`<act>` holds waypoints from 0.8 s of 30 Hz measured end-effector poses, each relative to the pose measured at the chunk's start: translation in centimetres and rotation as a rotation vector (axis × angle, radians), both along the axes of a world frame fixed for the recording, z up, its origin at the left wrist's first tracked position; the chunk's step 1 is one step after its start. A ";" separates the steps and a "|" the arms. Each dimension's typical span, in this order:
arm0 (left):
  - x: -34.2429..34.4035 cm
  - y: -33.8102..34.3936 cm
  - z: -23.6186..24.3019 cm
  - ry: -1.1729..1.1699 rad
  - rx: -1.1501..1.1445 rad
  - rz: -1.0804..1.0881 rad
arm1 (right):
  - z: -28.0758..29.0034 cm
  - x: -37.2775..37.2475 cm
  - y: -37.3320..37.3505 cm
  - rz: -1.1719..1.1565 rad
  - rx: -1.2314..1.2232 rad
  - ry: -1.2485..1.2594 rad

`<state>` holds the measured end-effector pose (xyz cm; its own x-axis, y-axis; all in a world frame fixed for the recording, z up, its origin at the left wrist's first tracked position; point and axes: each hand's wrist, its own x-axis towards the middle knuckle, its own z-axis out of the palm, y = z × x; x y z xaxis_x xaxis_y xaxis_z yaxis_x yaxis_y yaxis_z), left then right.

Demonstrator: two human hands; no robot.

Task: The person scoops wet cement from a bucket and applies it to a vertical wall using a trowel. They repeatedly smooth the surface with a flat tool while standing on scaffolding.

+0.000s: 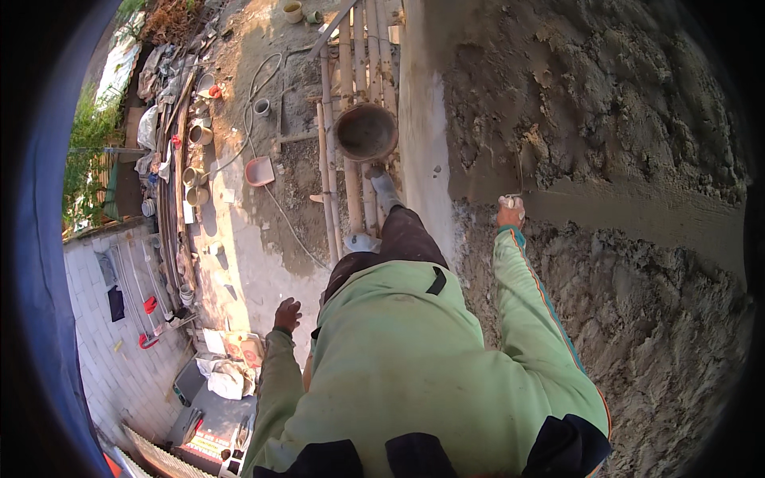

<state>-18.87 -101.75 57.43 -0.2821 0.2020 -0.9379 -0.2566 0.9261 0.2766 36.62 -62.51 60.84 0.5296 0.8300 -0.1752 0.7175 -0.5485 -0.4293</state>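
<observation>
My right hand (511,213) is closed around the handle of what looks like a trowel (520,171), seen nearly edge-on against the wall. The wall (606,295) bears rough wet grey mortar. A smoother flat band of mortar (637,213) runs from beside that hand toward the right. My left hand (288,315) hangs away from the wall with its fingers apart, holding nothing. Ahead of my feet, a round mortar pan (366,132) with grey residue inside rests on the bamboo poles (352,183).
I stand high on the bamboo poles, beside a pale ledge (424,151) along the wall. Far below lie a reddish scoop-shaped pan (259,171), a hose (291,223), several buckets (201,134) and long timbers (180,159). A white block wall (119,295) stands at left.
</observation>
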 end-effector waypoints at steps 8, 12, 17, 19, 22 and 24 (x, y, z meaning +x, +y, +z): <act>-7.9 14.9 6.5 0.300 0.459 -0.094 | 3.8 -1.1 -2.6 -0.264 0.335 0.639; -8.6 10.8 3.2 0.243 0.334 -0.165 | 6.6 -1.3 -5.3 -0.288 0.325 0.829; -4.1 -0.3 -1.3 0.078 0.027 0.022 | 6.9 -2.7 -11.7 -0.385 0.351 0.903; -1.7 -4.1 -2.4 -0.035 -0.057 0.117 | 5.7 -2.2 -13.9 -0.343 0.314 0.766; -4.0 -12.1 -4.0 0.004 0.092 -0.438 | 3.5 -3.5 -14.6 -0.172 0.048 0.527; -3.1 -11.3 -5.0 -0.042 0.115 -0.479 | 0.9 -1.4 -13.4 0.045 0.033 0.154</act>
